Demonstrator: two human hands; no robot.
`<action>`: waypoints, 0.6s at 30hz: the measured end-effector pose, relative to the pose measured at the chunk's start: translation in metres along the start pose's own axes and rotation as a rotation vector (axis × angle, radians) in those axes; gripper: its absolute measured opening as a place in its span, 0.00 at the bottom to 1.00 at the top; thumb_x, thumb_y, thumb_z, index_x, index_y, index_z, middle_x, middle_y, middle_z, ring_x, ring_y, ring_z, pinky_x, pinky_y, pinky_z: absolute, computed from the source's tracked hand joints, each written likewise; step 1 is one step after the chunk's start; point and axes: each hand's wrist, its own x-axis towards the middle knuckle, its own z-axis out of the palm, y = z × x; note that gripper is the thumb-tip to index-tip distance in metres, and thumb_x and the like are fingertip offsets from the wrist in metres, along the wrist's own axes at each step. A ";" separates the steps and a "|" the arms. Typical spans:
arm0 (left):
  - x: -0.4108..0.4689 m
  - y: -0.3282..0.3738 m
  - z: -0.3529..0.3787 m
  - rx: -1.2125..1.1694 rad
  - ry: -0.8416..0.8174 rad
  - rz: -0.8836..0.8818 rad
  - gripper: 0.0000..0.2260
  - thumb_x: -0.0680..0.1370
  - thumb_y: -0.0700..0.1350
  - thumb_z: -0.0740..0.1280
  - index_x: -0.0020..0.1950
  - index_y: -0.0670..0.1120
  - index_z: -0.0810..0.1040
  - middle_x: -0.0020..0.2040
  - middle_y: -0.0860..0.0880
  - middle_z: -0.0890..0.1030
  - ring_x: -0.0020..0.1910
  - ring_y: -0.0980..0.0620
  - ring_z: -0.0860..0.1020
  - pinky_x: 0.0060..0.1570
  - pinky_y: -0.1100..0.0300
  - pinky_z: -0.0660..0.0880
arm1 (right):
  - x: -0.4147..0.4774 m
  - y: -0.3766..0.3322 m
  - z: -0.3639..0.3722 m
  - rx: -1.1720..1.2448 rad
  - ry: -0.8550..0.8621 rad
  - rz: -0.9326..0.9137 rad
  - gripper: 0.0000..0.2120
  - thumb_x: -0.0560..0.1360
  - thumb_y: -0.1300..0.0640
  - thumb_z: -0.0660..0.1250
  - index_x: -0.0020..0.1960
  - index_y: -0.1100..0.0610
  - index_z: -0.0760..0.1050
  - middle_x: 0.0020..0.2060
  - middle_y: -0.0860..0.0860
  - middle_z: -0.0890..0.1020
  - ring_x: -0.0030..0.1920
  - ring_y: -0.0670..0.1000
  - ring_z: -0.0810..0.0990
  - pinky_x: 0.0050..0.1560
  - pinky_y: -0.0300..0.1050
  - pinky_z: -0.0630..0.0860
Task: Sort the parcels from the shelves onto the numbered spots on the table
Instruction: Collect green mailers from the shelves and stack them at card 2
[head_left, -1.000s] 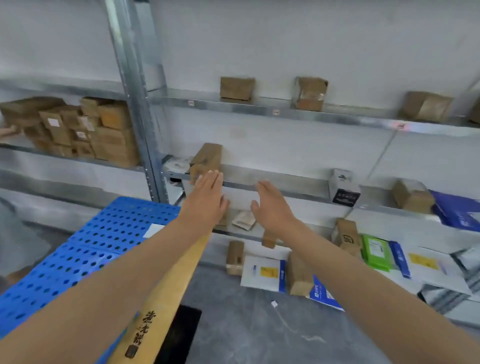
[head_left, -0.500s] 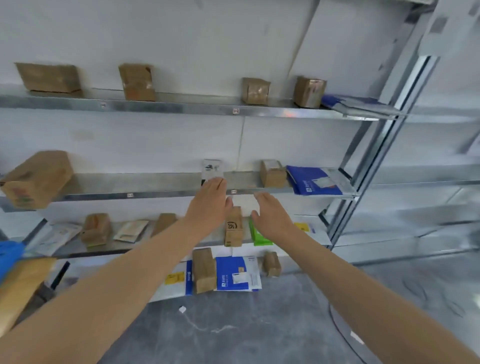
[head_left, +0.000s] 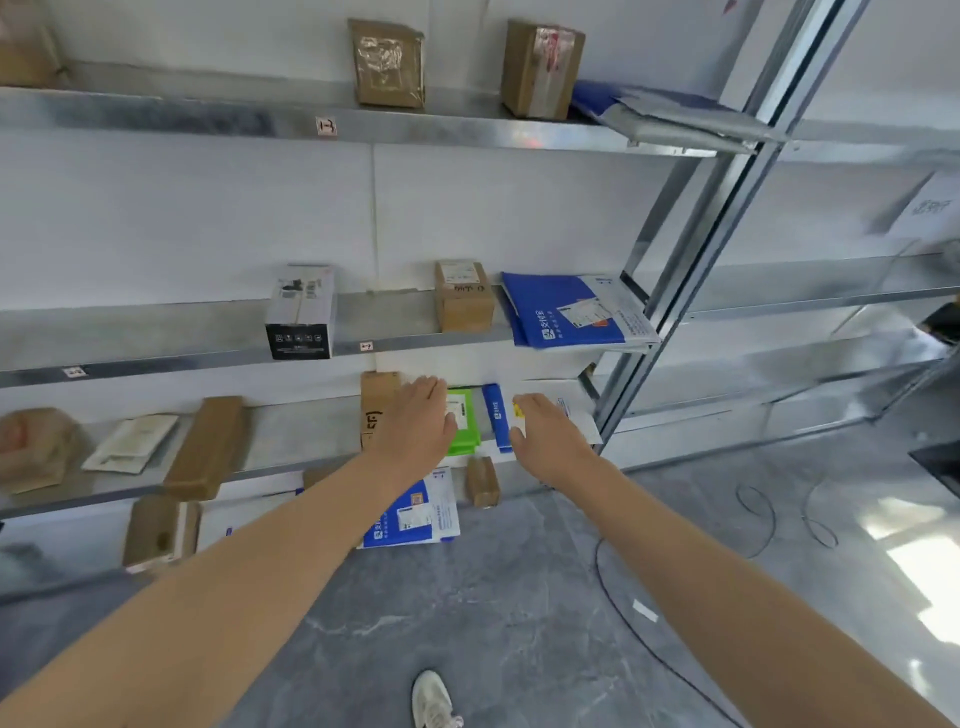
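Head view: over the last second the camera has swung right along the shelving. The blue table that showed at the left edge is now out of view, and the right-hand bay fills the picture. Both arms have stayed stretched forward through the swing and now sit lower and closer to the lower shelf (head_left: 291, 431).

The left hand (head_left: 415, 423) is wide, its fingers straight and together. It lies over the left part of the green parcel (head_left: 463, 415), just beside the upright brown box (head_left: 375, 402). The right hand (head_left: 545, 436) is also wide and flat. It lies over a white mailer (head_left: 584, 423), just right of the narrow blue parcel (head_left: 496, 415). Neither hand holds anything, and whether the fingers already touch the packages cannot be told from this angle.

The green parcel and the blue one lie between the two hands on that shelf. More parcels wait on the middle shelf: a black-and-white box (head_left: 301, 314), a brown carton (head_left: 464, 296) and a blue mailer (head_left: 566, 312).

The shift suggests the person has settled on this group. The next pick is probably the green parcel, which must then be carried back left to the table.
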 end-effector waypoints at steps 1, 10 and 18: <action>0.011 -0.008 0.014 -0.023 -0.019 -0.035 0.15 0.81 0.45 0.57 0.65 0.41 0.68 0.65 0.44 0.71 0.63 0.47 0.69 0.63 0.53 0.68 | 0.018 0.005 0.007 -0.008 -0.024 -0.006 0.22 0.80 0.58 0.58 0.72 0.60 0.62 0.70 0.55 0.67 0.68 0.55 0.67 0.65 0.49 0.68; 0.122 -0.069 0.111 -0.092 -0.137 -0.234 0.15 0.81 0.46 0.57 0.64 0.40 0.69 0.64 0.44 0.73 0.63 0.47 0.71 0.63 0.55 0.67 | 0.162 0.029 0.048 -0.007 -0.247 0.021 0.19 0.80 0.60 0.58 0.70 0.60 0.65 0.68 0.56 0.69 0.66 0.55 0.71 0.63 0.45 0.69; 0.198 -0.110 0.233 -0.135 -0.210 -0.287 0.15 0.81 0.44 0.57 0.64 0.39 0.69 0.61 0.44 0.73 0.61 0.45 0.72 0.60 0.55 0.68 | 0.290 0.090 0.128 0.097 -0.422 0.152 0.17 0.80 0.57 0.58 0.68 0.59 0.67 0.62 0.56 0.74 0.56 0.55 0.77 0.53 0.48 0.76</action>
